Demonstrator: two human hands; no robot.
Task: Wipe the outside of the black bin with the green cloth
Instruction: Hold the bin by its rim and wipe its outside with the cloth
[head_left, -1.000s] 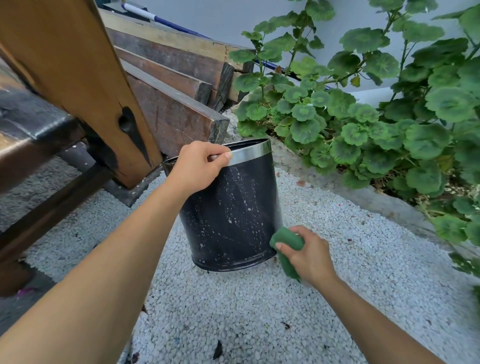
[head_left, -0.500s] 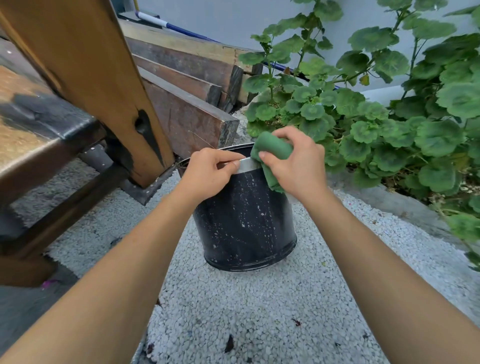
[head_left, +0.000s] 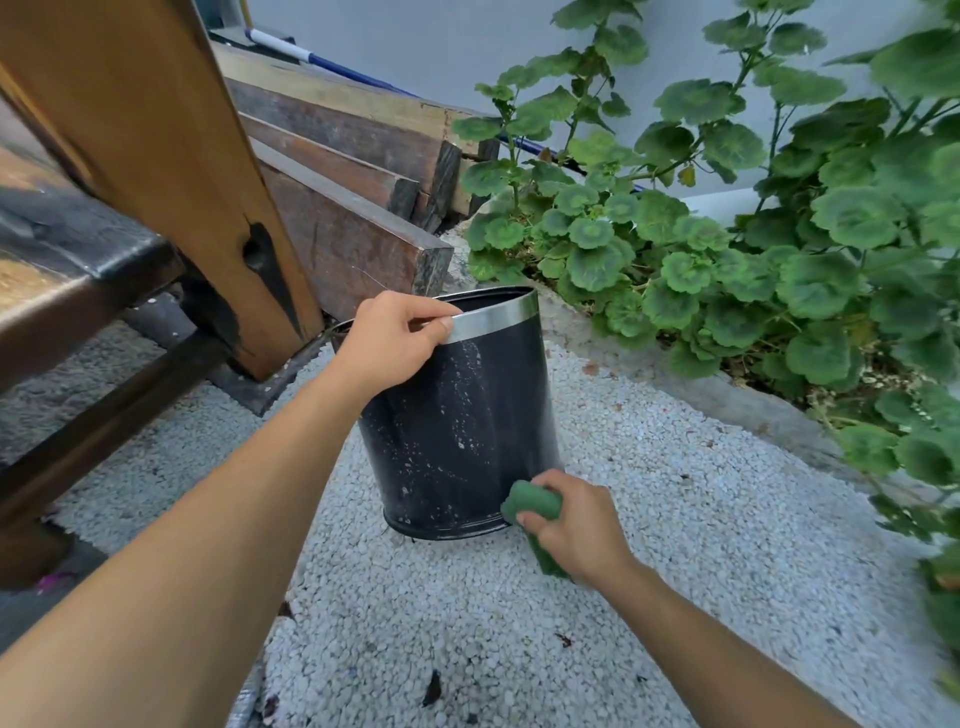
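The black bin (head_left: 457, 426), speckled with white marks and topped by a silver rim band, stands tilted on pale gravel. My left hand (head_left: 387, 340) grips the rim at its near left side. My right hand (head_left: 576, 525) holds the bunched green cloth (head_left: 532, 504) and presses it against the bin's lower right side, just above the base.
A wooden bench leg (head_left: 171, 171) and dark seat edge stand to the left. Stacked timber planks (head_left: 353, 228) lie behind the bin. A bed of round-leaved green plants (head_left: 727, 249) behind a concrete kerb (head_left: 753, 410) fills the right. Gravel ground (head_left: 519, 623) spreads in front.
My right hand has swept the green cloth from the bin's rim down the right side to the base. The left hand keeps its hold on the rim.
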